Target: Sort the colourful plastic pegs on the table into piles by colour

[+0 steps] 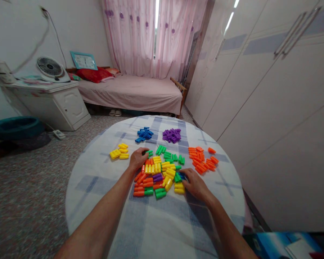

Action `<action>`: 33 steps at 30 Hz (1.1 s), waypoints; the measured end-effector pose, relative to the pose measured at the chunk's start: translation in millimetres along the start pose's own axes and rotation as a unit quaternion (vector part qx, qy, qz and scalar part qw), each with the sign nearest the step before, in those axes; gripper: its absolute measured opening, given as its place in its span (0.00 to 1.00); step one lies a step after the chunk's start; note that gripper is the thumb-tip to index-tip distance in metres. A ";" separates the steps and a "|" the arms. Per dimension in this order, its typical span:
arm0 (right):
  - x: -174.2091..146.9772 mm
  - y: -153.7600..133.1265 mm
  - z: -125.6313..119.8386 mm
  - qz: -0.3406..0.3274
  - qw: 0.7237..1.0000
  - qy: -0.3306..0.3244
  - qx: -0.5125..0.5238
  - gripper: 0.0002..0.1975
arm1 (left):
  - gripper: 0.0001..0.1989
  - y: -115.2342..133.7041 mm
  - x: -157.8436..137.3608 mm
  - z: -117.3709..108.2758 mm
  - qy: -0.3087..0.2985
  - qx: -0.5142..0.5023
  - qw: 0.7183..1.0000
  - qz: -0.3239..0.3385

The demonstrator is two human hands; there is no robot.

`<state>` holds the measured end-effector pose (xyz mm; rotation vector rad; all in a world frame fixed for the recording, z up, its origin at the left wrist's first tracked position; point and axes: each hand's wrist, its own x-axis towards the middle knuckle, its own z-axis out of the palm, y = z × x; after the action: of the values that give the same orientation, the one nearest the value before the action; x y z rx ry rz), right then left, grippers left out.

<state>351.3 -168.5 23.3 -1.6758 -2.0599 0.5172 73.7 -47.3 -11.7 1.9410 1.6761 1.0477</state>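
Note:
A mixed heap of bullet-shaped plastic building pieces lies on the table in front of me, with yellow pieces [153, 168], orange-red pieces [139, 190] and a purple piece [158, 177] among them. At the heap's far left edge, my left hand [138, 158] has its fingers closed on a green piece [150, 153]. My right hand [196, 184] is at the right edge, thumb and fingers around a blue piece [181, 175] beside a green piece [177, 177]. Just below it are more yellow pieces [179, 188]. My fingers partly hide both held pieces.
Sorted piles lie around the heap: a blue pile [144, 134], a purple pile [172, 135], an orange pile [202, 160] and a yellow group [120, 151]. The round table [97, 216] has a checked cloth. Behind it is a bed [135, 93]; a wardrobe [272, 118] stands right.

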 end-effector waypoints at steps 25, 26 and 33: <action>118.3 -42.3 -11.9 -0.021 0.991 0.042 0.128 0.10 | 0.11 1.8 -1.3 2.3 0.013 -0.015 1.000 0.017; 136.3 -47.4 -1.2 -0.028 0.991 0.033 0.125 0.10 | 0.11 2.1 -1.3 2.1 0.014 -0.014 1.000 0.020; 215.8 -71.1 46.3 -0.016 0.992 0.071 0.107 0.17 | 0.10 2.5 -2.0 0.8 0.007 -0.011 0.999 0.036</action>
<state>230.1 28.1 43.7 -1.5065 -1.8568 0.5695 76.0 -49.6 -11.1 1.9979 1.6069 1.1018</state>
